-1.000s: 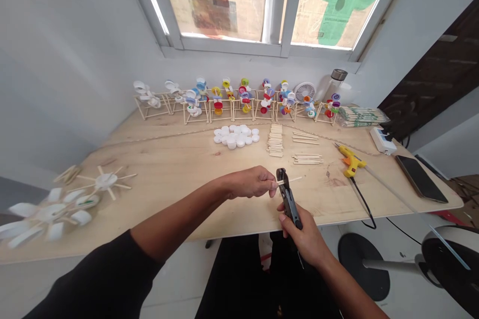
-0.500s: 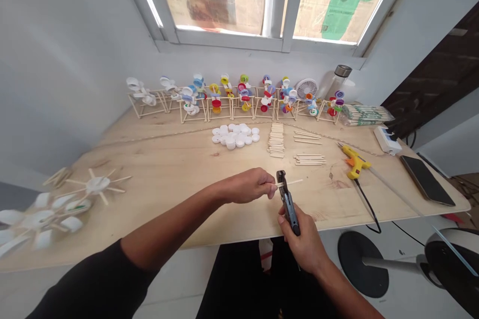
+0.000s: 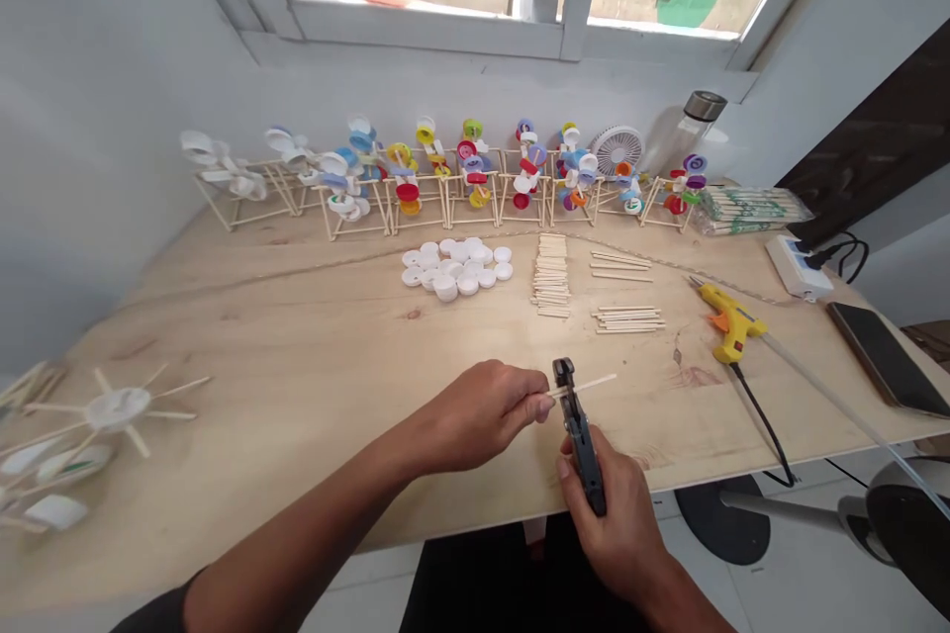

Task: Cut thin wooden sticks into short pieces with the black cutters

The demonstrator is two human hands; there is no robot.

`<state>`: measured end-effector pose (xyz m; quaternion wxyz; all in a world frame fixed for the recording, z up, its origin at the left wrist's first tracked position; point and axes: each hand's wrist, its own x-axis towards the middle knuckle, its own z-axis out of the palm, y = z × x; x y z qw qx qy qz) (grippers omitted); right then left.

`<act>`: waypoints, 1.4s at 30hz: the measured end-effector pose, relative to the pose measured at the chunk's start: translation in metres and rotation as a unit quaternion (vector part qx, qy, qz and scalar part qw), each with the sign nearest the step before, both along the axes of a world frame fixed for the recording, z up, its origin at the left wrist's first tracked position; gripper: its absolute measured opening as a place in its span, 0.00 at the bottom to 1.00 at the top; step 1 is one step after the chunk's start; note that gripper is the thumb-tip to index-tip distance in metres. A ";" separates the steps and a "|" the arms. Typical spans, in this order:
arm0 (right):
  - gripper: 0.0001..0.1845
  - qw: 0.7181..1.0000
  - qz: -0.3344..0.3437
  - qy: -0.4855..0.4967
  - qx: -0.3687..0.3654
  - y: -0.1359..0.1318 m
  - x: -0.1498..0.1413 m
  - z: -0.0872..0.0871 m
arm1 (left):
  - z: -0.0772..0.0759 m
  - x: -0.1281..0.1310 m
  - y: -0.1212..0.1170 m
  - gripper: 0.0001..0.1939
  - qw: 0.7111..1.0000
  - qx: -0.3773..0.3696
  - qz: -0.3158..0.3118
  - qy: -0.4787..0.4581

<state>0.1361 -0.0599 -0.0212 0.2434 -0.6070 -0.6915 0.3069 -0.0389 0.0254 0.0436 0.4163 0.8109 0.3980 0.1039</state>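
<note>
Between its thumb and fingers my left hand pinches a thin wooden stick. The stick runs through the jaws of dark multi-tool pliers, and its free end sticks out to the right. My right hand is wrapped round the handles of the pliers, near the table's front edge. Beyond the hands lie a stack of short sticks, a small pile of longer sticks, a few more sticks and a cluster of white bottle caps.
A yellow glue gun with its cord lies right, by a phone and a power strip. Stick frames with coloured caps line the wall, near a small fan and a bottle. A spoked stick wheel lies left.
The camera view has shifted closer and downward, so the table things appear larger and spread outward. Both hands keep hold of the stick and pliers, with the stick still in the jaws.
</note>
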 end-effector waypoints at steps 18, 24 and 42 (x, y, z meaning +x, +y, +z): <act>0.08 1.000 -0.008 0.006 -0.021 0.004 0.002 0.003 | -0.013 0.001 -0.020 0.14 0.976 0.007 0.199 -0.084; 0.09 0.999 -0.009 0.021 -0.033 0.004 0.004 0.010 | -0.022 0.003 -0.030 0.14 0.902 -0.146 0.296 -0.277; 0.07 0.990 -0.011 0.115 -0.084 -0.004 0.007 0.020 | -0.044 0.036 -0.042 0.10 0.893 0.415 0.164 0.058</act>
